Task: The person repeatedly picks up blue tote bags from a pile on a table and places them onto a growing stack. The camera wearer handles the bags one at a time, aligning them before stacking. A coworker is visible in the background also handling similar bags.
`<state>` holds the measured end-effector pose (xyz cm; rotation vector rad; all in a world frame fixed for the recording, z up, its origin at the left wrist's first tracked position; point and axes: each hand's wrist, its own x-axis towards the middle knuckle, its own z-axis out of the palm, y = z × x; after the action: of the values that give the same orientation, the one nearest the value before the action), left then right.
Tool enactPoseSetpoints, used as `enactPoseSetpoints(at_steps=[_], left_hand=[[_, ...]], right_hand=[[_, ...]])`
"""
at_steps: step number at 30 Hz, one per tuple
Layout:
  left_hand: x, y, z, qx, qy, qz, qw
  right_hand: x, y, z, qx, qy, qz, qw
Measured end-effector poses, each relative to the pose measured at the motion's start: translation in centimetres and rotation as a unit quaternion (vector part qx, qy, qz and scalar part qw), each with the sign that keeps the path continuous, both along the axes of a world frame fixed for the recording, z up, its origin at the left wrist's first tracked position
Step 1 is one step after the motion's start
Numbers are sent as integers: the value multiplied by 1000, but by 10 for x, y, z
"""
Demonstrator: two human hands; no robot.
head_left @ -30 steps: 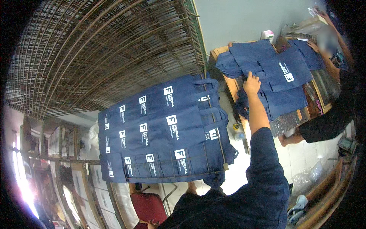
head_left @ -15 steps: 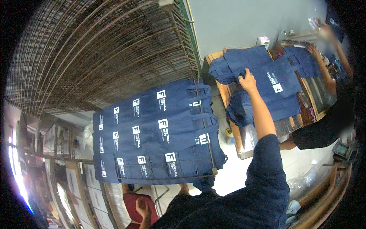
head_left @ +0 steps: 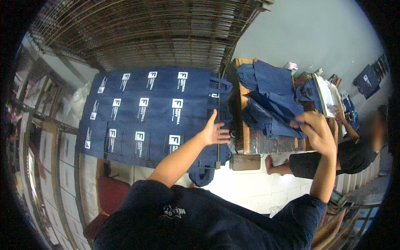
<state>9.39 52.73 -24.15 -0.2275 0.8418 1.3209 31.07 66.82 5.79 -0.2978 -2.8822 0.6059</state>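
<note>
My right hand (head_left: 318,131) is closed on the edge of a navy cloth tote bag (head_left: 277,109), lifted partly and folded over above the wooden table. Beneath and behind it lie more navy bags (head_left: 271,77). My left hand (head_left: 214,134) is open with its fingers spread, holding nothing, above the near right end of a wire rack shelf. Printed navy tote bags (head_left: 160,109) cover that shelf in overlapping rows, with white logos facing up and handles hanging at the right end.
Raised wire shelves (head_left: 166,37) tilt above the laid bags. At the right, a co-worker (head_left: 358,156) reaches over a white-framed printing screen (head_left: 327,96). A brown box (head_left: 245,162) stands on the floor by the table, and a red chair (head_left: 110,193) is at the lower left.
My right hand has drawn back toward me and to the right with a bag edge in it. My left hand has risen over the rack. The view has turned.
</note>
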Motion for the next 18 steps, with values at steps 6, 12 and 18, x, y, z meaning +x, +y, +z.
enactPoseSetpoints(at_steps=[6, 12, 18], left_hand=[[-21, -13, -19, 113, -107, 16, 988], [4, -43, -76, 129, 25, -66, 989], [-123, -208, -8, 71, 212, 154, 962]], right_hand=[[4, -96, 63, 29, 43, 188, 981], [-13, -168, 77, 32, 52, 104, 993], [-57, -189, 63, -1, -16, 36, 999]])
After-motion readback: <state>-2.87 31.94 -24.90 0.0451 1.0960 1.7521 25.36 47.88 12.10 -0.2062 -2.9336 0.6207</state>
